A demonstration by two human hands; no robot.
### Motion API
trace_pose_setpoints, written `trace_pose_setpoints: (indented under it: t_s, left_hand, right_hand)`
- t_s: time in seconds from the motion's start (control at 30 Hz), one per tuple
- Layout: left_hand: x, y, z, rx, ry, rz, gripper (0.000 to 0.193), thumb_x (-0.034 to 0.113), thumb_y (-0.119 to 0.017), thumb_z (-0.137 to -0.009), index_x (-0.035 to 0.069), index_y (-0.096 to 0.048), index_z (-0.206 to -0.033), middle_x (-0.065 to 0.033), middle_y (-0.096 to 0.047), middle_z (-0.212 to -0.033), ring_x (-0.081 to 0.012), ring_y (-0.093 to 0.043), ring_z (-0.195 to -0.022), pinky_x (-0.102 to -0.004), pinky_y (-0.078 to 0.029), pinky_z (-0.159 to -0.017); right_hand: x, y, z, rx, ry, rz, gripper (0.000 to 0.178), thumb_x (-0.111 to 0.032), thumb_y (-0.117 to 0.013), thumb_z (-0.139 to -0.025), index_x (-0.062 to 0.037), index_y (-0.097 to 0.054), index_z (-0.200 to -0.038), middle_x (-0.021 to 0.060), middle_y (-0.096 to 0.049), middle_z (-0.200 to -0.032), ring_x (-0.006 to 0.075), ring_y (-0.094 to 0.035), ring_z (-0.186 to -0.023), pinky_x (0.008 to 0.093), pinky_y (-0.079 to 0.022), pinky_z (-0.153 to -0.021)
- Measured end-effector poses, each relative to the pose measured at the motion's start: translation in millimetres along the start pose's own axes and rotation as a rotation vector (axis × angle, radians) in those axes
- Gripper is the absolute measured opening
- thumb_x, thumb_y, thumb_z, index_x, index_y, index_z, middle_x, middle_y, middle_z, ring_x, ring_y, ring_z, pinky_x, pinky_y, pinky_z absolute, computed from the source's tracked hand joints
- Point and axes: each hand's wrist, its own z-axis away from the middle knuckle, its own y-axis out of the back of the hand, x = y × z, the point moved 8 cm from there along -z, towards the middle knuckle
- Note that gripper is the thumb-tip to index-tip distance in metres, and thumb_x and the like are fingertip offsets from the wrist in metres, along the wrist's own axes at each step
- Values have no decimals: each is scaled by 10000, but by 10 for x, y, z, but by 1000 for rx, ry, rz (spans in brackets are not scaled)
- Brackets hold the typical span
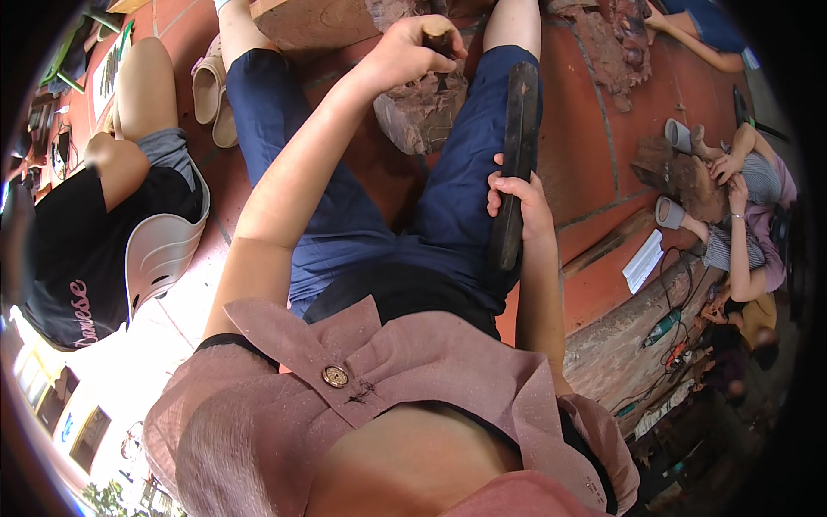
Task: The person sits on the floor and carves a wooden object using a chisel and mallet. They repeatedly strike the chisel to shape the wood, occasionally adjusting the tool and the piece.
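My left hand reaches out over a rough block of brown wood between my legs. It is closed around a wooden tool handle, whose rounded end shows above the fingers; the tool's lower part is hidden. Over my right thigh, my right hand grips a long dark wooden bar, fingers wrapped round its middle. The bar points away from me, apart from the block.
Reddish floor tiles surround me. Carved wood lies at the far right. On the left, a person sits in a white chair. To the right, another person handles a wood piece, near a paper sheet and a green power tool with cables.
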Motion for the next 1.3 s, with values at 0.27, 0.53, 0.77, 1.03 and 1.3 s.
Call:
trace_pose_setpoints:
  t_s: [0.27, 0.53, 0.77, 1.03, 1.3]
  left_hand:
    - [111, 29, -230, -84, 29, 141, 225, -56, -717, -793, 69, -601, -940, 12, -621, -841, -80, -573, -761, -242, -479, -684]
    - [93, -24, -188, -62, 204, 66, 271, -97, -699, -735, 76, -587, -911, -2, -617, -814, -103, -592, -786, -268, -501, -697]
    - [31, -162, -242, -115, 28, -31, 194, -48, -683, -779, 82, -620, -909, 15, -635, -801, -85, -602, -763, -254, -499, -617]
    - [16, -165, -225, -108, -4, -37, 190, -44, -684, -799, 68, -615, -936, 12, -650, -860, -102, -617, -795, -263, -511, -635]
    - [97, 113, -263, 55, -116, 59, 316, -90, -695, -764, 78, -553, -991, 14, -558, -858, -105, -559, -819, -265, -490, -738]
  right_hand:
    - [-7, 2, -2, 6, -17, -17, 506, -52, -677, -766, 28, -459, -1216, 103, -594, -774, 162, -597, -577, 314, -501, -471]
    - [-20, -8, -6, -8, -13, -21, 503, -52, -675, -771, 26, -463, -1220, 104, -596, -773, 163, -601, -578, 312, -502, -470]
    - [-9, 4, -10, -17, -21, 21, 488, -76, -641, -786, -17, -475, -1242, 93, -565, -783, 158, -582, -588, 318, -498, -506]
    - [-16, 6, -6, -26, -27, 33, 486, -76, -637, -788, -19, -474, -1242, 93, -565, -790, 156, -581, -592, 318, -499, -509]
    - [-18, -3, -15, -21, -20, -2, 516, -65, -669, -774, 27, -449, -1231, 104, -591, -776, 165, -600, -580, 314, -501, -475]
